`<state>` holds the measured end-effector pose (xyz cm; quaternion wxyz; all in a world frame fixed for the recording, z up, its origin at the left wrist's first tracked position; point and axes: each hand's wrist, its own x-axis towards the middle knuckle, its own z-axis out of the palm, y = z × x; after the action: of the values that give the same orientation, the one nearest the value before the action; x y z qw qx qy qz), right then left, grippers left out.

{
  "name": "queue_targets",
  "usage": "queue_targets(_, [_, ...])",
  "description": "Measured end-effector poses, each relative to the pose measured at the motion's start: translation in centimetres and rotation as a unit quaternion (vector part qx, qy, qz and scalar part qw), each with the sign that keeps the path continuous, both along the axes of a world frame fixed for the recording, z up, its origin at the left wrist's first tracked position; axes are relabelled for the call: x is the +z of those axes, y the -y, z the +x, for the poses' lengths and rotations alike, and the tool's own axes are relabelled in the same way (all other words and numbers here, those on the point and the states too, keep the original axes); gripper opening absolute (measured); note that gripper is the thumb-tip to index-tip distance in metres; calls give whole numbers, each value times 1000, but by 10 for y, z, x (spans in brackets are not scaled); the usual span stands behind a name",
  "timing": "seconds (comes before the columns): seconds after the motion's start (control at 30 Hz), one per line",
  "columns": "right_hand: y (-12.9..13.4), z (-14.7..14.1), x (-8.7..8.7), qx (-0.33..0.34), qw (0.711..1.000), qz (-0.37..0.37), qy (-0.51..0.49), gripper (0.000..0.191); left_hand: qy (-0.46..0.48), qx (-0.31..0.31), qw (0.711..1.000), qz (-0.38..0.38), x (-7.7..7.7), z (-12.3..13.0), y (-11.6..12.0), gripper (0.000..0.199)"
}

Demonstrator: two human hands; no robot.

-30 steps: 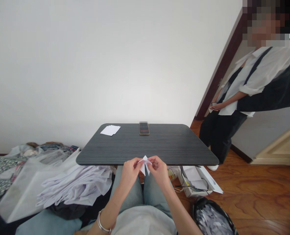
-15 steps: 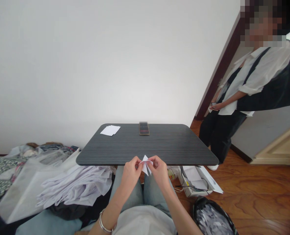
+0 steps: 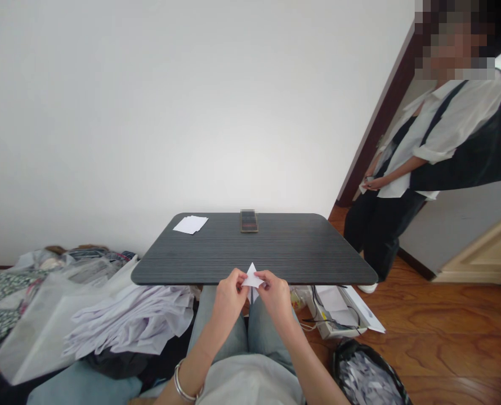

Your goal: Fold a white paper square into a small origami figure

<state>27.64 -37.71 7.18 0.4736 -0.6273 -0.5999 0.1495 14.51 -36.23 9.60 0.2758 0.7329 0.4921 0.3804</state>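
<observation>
A small piece of folded white paper (image 3: 253,277) is held between both hands at the table's near edge, its pointed tip facing away from me. My left hand (image 3: 229,293) pinches its left side between thumb and fingers. On the right side, my right hand (image 3: 274,292) grips it the same way. Two narrow flaps of the paper hang below, with a gap between them. The dark table (image 3: 250,253) lies just beyond my fingers.
White paper sheets (image 3: 190,224) lie at the table's far left, a phone (image 3: 249,221) at its back middle. Left are piled white cloth (image 3: 136,320) and bags. A white box (image 3: 339,315) and a black-lined bin (image 3: 368,374) stand right. Another person (image 3: 402,169) stands by the doorway.
The folded paper has tilted, so its pointed front now shows as a broader, flatter triangle, and its lower flaps show less. Both hands keep their pinch, almost in place.
</observation>
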Motion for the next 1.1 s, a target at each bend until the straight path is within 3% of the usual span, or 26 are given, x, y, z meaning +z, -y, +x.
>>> queue_targets(0.3, [2,2,-3,7,987,8,161,22,-18,10,1000,17,-6,-2,-4,24])
queue_targets(0.5, [2,0,0,13,978,-6,208,16,-27,-12,998,61,-6,-3,-7,18])
queue_targets(0.7, [-2,-3,-1,8,978,-13,208,15,-31,-15,997,72,-4,-4,-8,16])
queue_targets(0.9, [-6,-5,-2,12,990,9,137,17,-21,3,996,83,-5,-4,-12,11])
queue_targets(1.1, [-12,-11,-6,16,991,74,112,18,-14,2,997,70,-8,-8,-16,10])
